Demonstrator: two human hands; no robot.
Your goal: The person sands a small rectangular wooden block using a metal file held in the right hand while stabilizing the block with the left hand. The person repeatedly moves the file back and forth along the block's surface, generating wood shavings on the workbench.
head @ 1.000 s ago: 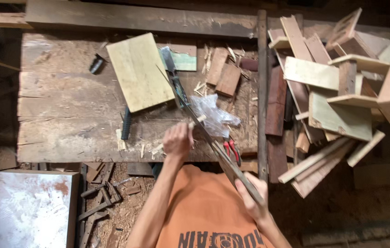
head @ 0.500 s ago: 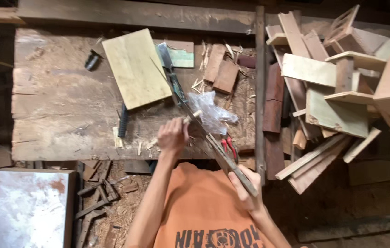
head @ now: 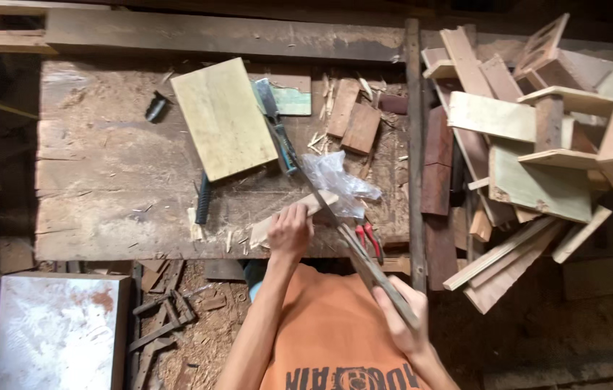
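Note:
My left hand [head: 289, 231] presses a thin pale wood strip [head: 321, 203] down near the front edge of the worn wooden bench [head: 104, 180]. In my right hand [head: 400, 323], close to my orange shirt, is the handle end of a long dark blade [head: 350, 242]. The blade runs diagonally up and left across the strip, just right of my left hand. A crumpled clear plastic bag [head: 337, 179] lies beside the blade.
A yellow-green board [head: 223, 119] lies on the bench middle, with small wood blocks [head: 353, 119] and a blue-handled tool [head: 283, 141] beside it. Red-handled pliers [head: 370, 240] sit at the bench edge. Stacked offcuts [head: 530, 144] fill the right. A white panel [head: 54, 332] stands lower left.
Both hands keep their grips. My right hand and the blade have drawn back slightly toward my body, and the view has shifted a little.

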